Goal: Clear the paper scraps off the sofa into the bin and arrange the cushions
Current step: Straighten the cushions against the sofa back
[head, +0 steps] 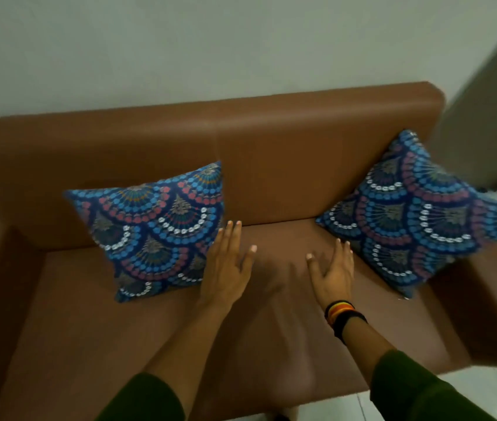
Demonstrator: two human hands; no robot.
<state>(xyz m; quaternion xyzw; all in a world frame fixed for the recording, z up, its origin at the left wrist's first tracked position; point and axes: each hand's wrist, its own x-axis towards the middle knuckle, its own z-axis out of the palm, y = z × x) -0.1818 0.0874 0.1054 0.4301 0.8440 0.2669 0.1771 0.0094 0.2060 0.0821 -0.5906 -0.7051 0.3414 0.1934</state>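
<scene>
Both hands flat, fingers spread, gripping nothing — left hand [228, 268] touching left cushion [156, 229], right hand [332, 268] beside right cushion [414, 211]

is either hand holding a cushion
No, both hands, left and right, are open and empty between the two cushions.
</scene>
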